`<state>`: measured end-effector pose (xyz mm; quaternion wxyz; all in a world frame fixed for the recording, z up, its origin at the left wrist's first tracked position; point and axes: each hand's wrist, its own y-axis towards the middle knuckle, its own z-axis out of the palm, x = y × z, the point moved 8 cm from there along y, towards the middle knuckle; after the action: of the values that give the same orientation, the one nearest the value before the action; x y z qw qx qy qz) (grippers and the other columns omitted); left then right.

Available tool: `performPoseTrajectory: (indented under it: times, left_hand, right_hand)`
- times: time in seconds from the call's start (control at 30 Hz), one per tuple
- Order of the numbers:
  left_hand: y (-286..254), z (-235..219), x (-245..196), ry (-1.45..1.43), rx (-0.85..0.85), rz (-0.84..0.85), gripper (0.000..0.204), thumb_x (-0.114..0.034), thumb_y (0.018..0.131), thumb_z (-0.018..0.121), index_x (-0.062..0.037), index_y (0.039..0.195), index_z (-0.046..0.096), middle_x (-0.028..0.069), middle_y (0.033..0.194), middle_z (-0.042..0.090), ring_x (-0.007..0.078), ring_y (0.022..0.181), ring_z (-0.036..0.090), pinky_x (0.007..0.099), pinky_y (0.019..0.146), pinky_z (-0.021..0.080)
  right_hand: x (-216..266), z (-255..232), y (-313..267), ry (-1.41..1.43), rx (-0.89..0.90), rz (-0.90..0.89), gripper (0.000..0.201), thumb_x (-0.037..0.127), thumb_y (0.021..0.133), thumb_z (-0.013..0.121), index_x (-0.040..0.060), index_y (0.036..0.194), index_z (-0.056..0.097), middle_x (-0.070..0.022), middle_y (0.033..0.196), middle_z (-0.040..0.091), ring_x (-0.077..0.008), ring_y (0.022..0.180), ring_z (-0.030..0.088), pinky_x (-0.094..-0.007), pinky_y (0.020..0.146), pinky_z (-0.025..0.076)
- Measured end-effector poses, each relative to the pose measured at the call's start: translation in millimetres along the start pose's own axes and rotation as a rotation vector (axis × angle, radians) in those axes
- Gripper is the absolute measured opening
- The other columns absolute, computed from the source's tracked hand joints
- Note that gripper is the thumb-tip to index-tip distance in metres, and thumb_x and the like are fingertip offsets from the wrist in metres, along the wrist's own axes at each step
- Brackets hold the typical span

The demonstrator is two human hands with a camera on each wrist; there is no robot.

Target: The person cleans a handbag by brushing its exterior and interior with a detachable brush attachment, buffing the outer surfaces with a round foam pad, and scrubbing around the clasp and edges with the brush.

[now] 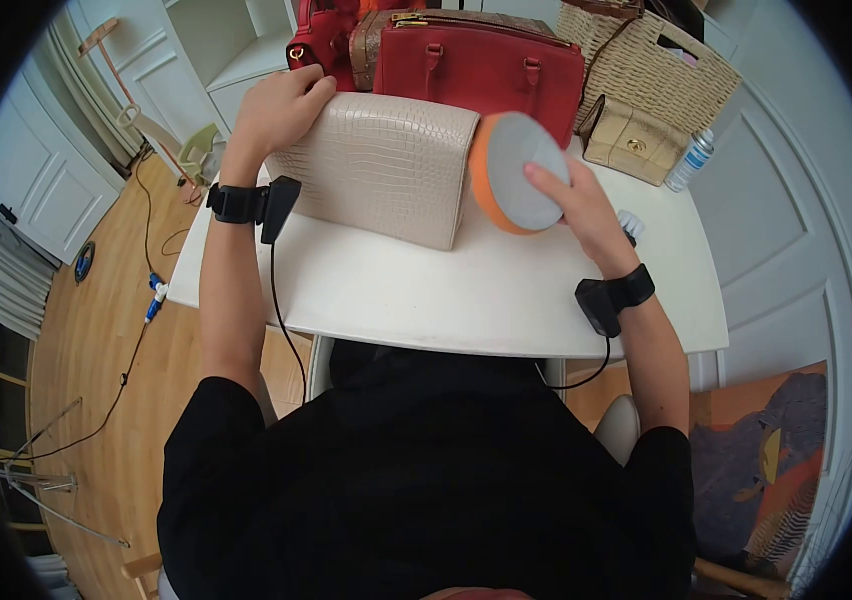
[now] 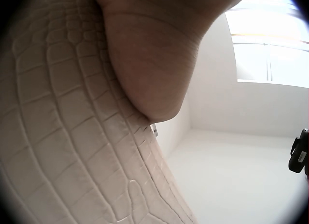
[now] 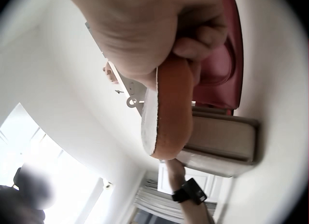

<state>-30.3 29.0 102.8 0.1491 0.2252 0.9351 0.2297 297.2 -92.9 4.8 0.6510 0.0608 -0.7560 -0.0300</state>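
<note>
A cream crocodile-textured bag [image 1: 376, 160] stands on the white table, also filling the left side of the left wrist view [image 2: 63, 118]. My left hand [image 1: 281, 108] grips its upper left corner, fingers over the top edge; the left wrist view shows the heel of the hand [image 2: 149, 55] against the bag. My right hand [image 1: 586, 205] holds a round pad, grey-white on one face and orange around its side [image 1: 526, 172], beside the bag's right end. In the right wrist view, curled fingers of the right hand [image 3: 154, 31] pinch the orange pad [image 3: 174, 108].
Red handbags [image 1: 481, 70] stand behind the cream bag. At the back right are a woven straw bag [image 1: 646, 60], a small gold bag [image 1: 636, 140] and a spray can [image 1: 691, 160]. A small white object [image 1: 630, 222] lies behind the right wrist. The table's front edge [image 1: 426, 345] faces me.
</note>
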Motion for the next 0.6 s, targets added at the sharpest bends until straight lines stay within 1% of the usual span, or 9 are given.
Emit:
performPoseTrajectory:
  times: [0.03,0.1,0.13,0.2,0.33,0.4,0.43,0.5,0.6]
  left_hand:
    - [0,-1,1,0.003,0.000,0.000,0.041,-0.044,0.098,0.049,-0.0088,0.100,0.071,0.0185,0.090,0.073,0.0402,0.090,0.068,0.0489,0.082,0.052]
    - [1,0,0,0.002,0.006,0.002,0.041,-0.043,0.098,0.049,-0.0087,0.100,0.071,0.0186,0.090,0.073,0.0401,0.090,0.068,0.0490,0.082,0.052]
    - [1,1,-1,-0.001,0.006,0.006,0.041,-0.043,0.098,0.049,-0.0087,0.100,0.071,0.0186,0.090,0.073,0.0401,0.090,0.068,0.0490,0.082,0.052]
    - [1,1,1,0.016,0.011,0.001,0.041,-0.043,0.099,0.049,-0.0084,0.099,0.071,0.0186,0.089,0.073,0.0400,0.090,0.068,0.0490,0.082,0.052]
    - [0,-1,0,0.016,-0.015,0.026,0.041,-0.043,0.099,0.049,-0.0083,0.099,0.071,0.0185,0.089,0.072,0.0399,0.090,0.068,0.0490,0.082,0.052]
    - [0,0,0,0.008,-0.005,0.012,0.041,-0.043,0.098,0.049,-0.0082,0.099,0.071,0.0185,0.089,0.073,0.0401,0.090,0.068,0.0489,0.082,0.052]
    - [-1,1,0,0.006,-0.004,0.012,0.041,-0.043,0.098,0.049,-0.0082,0.099,0.071,0.0185,0.089,0.073,0.0401,0.090,0.068,0.0489,0.082,0.052]
    - [-1,0,0,-0.006,-0.001,-0.002,0.041,-0.043,0.098,0.049,-0.0082,0.099,0.071,0.0182,0.090,0.073,0.0402,0.090,0.068,0.0491,0.082,0.052]
    - [-1,-1,-2,-0.007,0.001,0.000,0.040,-0.042,0.098,0.049,-0.0085,0.100,0.071,0.0180,0.090,0.073,0.0403,0.091,0.068,0.0492,0.082,0.052]
  right_hand:
    - [-5,0,2,0.002,0.000,-0.001,0.057,0.038,0.096,0.074,-0.0021,0.134,0.061,-0.0094,0.117,0.072,-0.0167,0.105,0.068,-0.0308,0.090,0.054]
    - [-16,7,7,-0.204,0.164,-0.031,0.056,0.037,0.095,0.075,-0.0032,0.132,0.063,-0.0109,0.116,0.073,-0.0178,0.104,0.069,-0.0323,0.092,0.054]
    - [-17,2,8,-0.205,0.159,-0.031,0.056,0.037,0.095,0.075,-0.0032,0.132,0.063,-0.0109,0.116,0.073,-0.0178,0.104,0.069,-0.0323,0.092,0.054]
    - [-21,-4,11,-0.478,0.177,-0.020,0.056,0.036,0.094,0.075,-0.0047,0.130,0.064,-0.0123,0.115,0.074,-0.0181,0.102,0.069,-0.0341,0.092,0.054]
    - [-30,-19,21,-0.544,0.101,-0.082,0.057,0.035,0.093,0.076,-0.0051,0.130,0.063,-0.0116,0.110,0.074,-0.0176,0.100,0.070,-0.0332,0.090,0.055]
    - [-1,-31,16,-0.237,-0.111,-0.237,0.056,0.037,0.095,0.074,-0.0043,0.130,0.063,-0.0097,0.108,0.073,-0.0176,0.101,0.070,-0.0324,0.087,0.055]
    - [7,-29,12,-0.238,-0.111,-0.235,0.056,0.037,0.095,0.074,-0.0043,0.130,0.063,-0.0097,0.108,0.073,-0.0176,0.101,0.070,-0.0324,0.087,0.055]
    - [16,-26,4,0.195,-0.126,-0.189,0.054,0.038,0.097,0.072,-0.0034,0.131,0.063,-0.0080,0.108,0.073,-0.0165,0.102,0.069,-0.0309,0.085,0.055]
    - [10,-4,-4,0.057,-0.040,-0.035,0.053,0.040,0.099,0.070,-0.0029,0.130,0.064,-0.0078,0.111,0.072,-0.0167,0.103,0.069,-0.0320,0.086,0.055]
